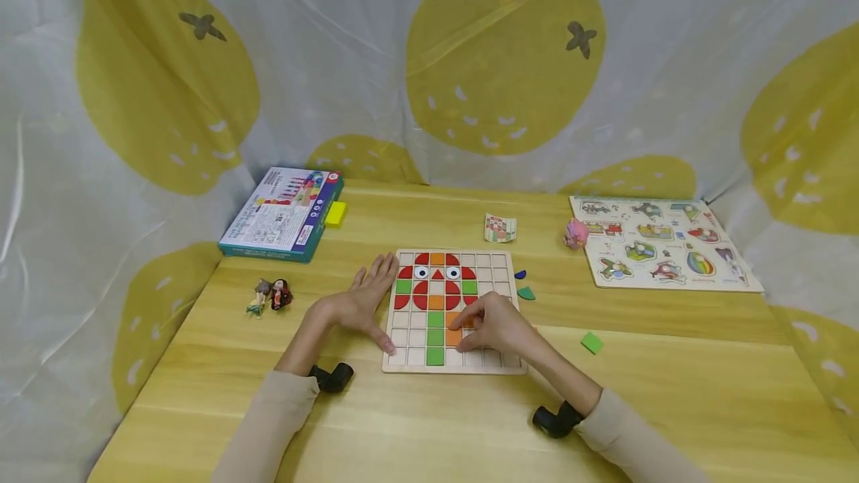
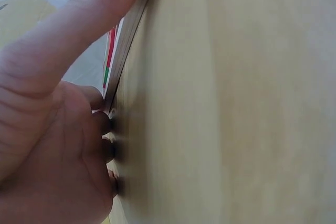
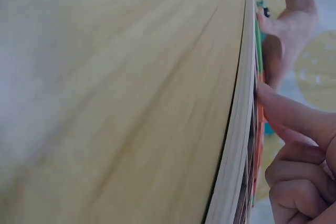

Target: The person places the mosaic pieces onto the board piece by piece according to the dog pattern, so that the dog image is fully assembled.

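A wooden grid board lies on the table, its upper cells filled with red, orange and green tiles and two round eye pieces. Below them runs a column of green tiles. With thumb and index finger my right hand pinches an orange tile beside that column; its other fingers are curled in the right wrist view. Spread along the board's left edge, my left hand has its thumb at the lower left corner and its fingertips near the upper left.
Beyond the board lies a small pattern card. A boxed set and small dolls are at left. To the right are a pink figurine, a picture puzzle, a loose green square and a green quarter-round.
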`<state>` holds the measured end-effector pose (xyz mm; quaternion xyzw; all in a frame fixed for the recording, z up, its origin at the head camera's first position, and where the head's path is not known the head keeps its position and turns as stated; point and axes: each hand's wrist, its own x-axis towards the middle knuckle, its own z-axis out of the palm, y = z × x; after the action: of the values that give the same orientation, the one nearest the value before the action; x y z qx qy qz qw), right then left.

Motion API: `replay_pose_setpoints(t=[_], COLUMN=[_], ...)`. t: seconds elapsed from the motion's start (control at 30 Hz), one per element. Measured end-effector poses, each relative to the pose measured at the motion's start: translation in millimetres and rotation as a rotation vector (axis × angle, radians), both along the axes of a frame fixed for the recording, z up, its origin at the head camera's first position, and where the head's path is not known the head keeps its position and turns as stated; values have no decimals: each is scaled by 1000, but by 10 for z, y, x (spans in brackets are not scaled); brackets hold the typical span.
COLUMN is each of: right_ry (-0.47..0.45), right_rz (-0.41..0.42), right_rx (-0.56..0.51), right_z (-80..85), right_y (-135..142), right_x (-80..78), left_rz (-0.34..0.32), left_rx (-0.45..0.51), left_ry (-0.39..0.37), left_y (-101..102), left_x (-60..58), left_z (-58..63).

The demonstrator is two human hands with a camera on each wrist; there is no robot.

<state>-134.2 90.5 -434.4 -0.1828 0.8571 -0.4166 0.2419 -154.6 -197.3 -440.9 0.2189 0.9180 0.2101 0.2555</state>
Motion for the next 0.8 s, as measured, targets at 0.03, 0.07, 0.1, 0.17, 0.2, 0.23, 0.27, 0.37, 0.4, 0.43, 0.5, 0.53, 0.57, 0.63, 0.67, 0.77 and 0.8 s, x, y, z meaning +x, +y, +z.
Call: replay_pose_setpoints(t=[0.03,0.07,0.1,0.17,0.2,0.23,0.27,0.37,0.4,0.43,0.5,0.53,0.57,0.63,0.67,0.77,0.8], right_ry=[-13,-19,-26,-26,-18,-5,14,30,32,23,-2,-14,-25,-61,-75,-114,-118], right_rz=[15,35,49,70,69,57,38,-43,-59,-69,-72,-70,-65,-74,-83,-119,-127], right_rx=[-13,-27,-34,-49,-50,-43,-31,11,27,38,52,55,56,53,48,23,17], right_z=[3,8,18,40,53,67,79,89,79,68,38,22,9,-12,-21,-49,-56], right_y=[9,31,67,192,278,380,493,823,915,993,1095,1123,1139,1150,1153,1190,1214], right_x=[-16,-33,-47,-78,-93,-107,-121,-137,-138,-139,-143,-146,-151,-162,-168,-196,-205], left_rz=[1,1,-1,-8,-9,-6,-1,17,22,26,26,27,26,20,17,7,4], left_rx=[1,-8,-12,-15,-13,-12,-8,4,1,-6,-18,-23,-23,-20,-16,-9,-12], left_ry=[2,2,3,6,5,1,-2,-11,-15,-17,-15,-15,-15,-10,-9,-5,-6], left_y=[0,3,6,12,15,17,19,15,11,4,-12,-20,-24,-23,-17,11,23], left_x=[-4,-9,-12,-17,-18,-22,-25,-22,-18,-14,-5,-2,2,3,0,-19,-27], left_z=[5,9,13,13,15,17,21,30,35,39,45,48,52,57,59,50,44])
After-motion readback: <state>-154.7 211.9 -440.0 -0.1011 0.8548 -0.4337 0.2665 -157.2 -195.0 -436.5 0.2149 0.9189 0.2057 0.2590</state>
